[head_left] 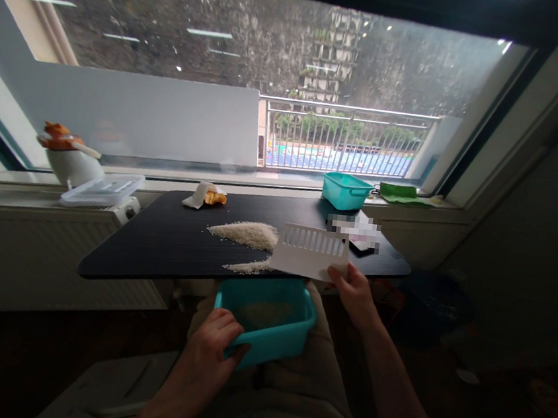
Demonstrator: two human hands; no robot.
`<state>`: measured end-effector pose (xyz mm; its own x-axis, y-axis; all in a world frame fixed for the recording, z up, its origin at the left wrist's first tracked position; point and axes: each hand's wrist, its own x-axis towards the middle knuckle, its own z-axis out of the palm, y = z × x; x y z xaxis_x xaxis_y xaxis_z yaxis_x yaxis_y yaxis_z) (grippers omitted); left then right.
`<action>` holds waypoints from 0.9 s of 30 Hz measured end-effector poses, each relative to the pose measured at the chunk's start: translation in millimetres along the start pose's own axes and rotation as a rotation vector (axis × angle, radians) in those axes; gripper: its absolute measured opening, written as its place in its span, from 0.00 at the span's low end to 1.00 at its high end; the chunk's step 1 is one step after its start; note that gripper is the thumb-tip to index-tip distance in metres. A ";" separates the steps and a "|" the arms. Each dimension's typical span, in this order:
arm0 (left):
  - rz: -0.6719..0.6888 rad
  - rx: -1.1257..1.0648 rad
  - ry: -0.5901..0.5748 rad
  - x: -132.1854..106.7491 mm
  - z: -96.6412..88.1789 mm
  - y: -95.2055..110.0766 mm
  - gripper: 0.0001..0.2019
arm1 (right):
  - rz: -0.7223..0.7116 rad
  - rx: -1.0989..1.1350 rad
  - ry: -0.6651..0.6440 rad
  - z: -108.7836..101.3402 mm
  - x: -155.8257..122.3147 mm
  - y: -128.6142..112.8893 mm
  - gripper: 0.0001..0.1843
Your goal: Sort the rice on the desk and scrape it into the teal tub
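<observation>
My right hand [354, 293] grips the right end of a flat white plastic piece with a row of slots [303, 262]. That slotted piece stands tilted over the table's front part, its left edge against white rice grains [249, 234]. A smaller streak of rice [249, 267] lies nearer the front edge. Below that edge, a teal plastic basin [269, 344] rests on my lap, with a pale layer in its bottom that is too dim to make out. My left hand [220, 336] is closed around the basin's near left rim.
The dark table [156, 242] stands against the window. On it are a second teal basin [344, 192], a crumpled white and orange cloth [206, 196] and a partly blurred item [359, 234]. A clear plastic lid [104, 189] lies on the radiator [46, 244]; a green cloth [400, 194] is on the sill.
</observation>
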<state>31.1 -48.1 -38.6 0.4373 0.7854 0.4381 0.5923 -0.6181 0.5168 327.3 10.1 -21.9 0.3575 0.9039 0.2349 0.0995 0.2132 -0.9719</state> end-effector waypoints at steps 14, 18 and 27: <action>0.002 -0.004 0.002 -0.2 0.8 -0.5 0.10 | 0.000 -0.029 -0.008 0.3 7.9 0.1 0.20; 0.000 -0.002 0.008 0.4 0.3 -0.1 0.10 | 0.023 -0.075 -0.016 4.5 21.9 6.6 0.15; -0.009 -0.003 0.011 0.6 -1.1 0.1 0.10 | 0.038 -0.031 -0.031 1.5 11.1 -0.1 0.17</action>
<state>30.7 -47.7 -37.5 0.4249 0.7904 0.4412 0.5944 -0.6112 0.5226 329.8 20.7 -19.2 0.3330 0.9223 0.1964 0.1150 0.1670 -0.9792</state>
